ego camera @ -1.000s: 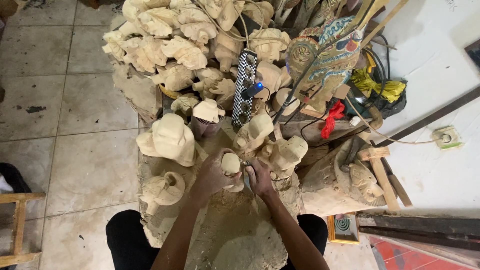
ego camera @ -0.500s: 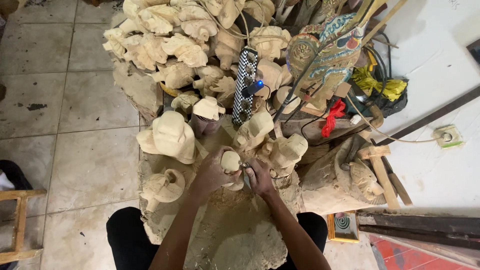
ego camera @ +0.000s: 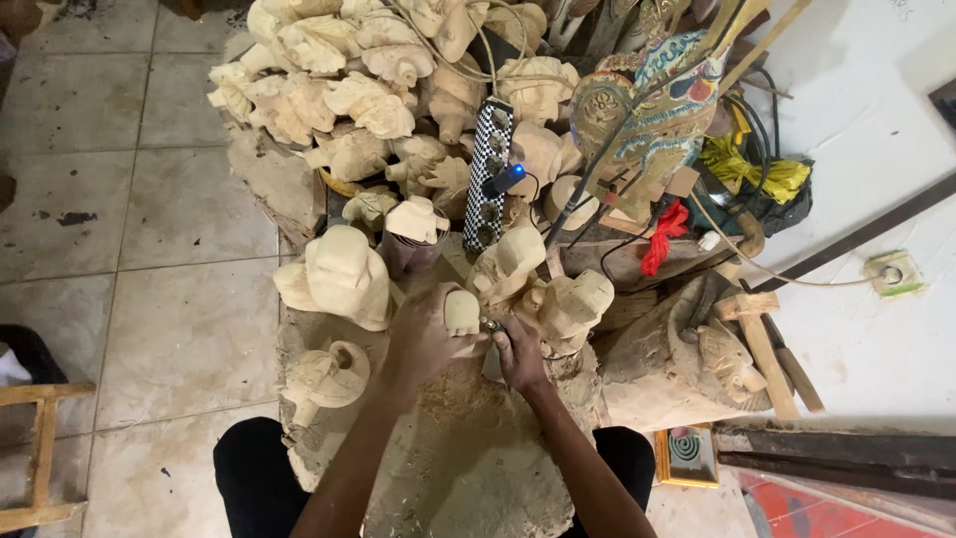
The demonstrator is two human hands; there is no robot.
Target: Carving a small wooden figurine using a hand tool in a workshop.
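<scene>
Just below the middle of the frame we see our left hand (ego camera: pixel 423 344) wrapped around a small carved wooden head (ego camera: pixel 461 311), fingers curled tight on its lower part so that only the pale, rounded top shows above the knuckles. The piece is raw, unpainted wood, cream to light tan, with a smooth domed upper end and a shallow groove running down it; finer carving is too small for us to make out. Our right hand (ego camera: pixel 520 351) sits just beside it to the right, fingers pressed together around a small tool (ego camera: pixel 489 326) whose dark tip meets the side of the wooden head. The rest of the tool is hidden in the fist.

Both hands work over a worktop (ego camera: pixel 468 468) buried in pale sawdust in the lower centre of the frame. To the left of the hands stands a larger unpainted carving (ego camera: pixel 339 277), and below it, lower left, lies a rounder carving with a loop (ego camera: pixel 324 377). Right of the hands leans another blocky wooden figure (ego camera: pixel 573 307). Across the top of the frame a heap of unfinished carvings (ego camera: pixel 339 80) piles up, with a black-and-white chequered power strip (ego camera: pixel 488 174) running down through it. A painted puppet figure (ego camera: pixel 647 110) stands at the upper right, near a red cloth strip (ego camera: pixel 662 234).
</scene>
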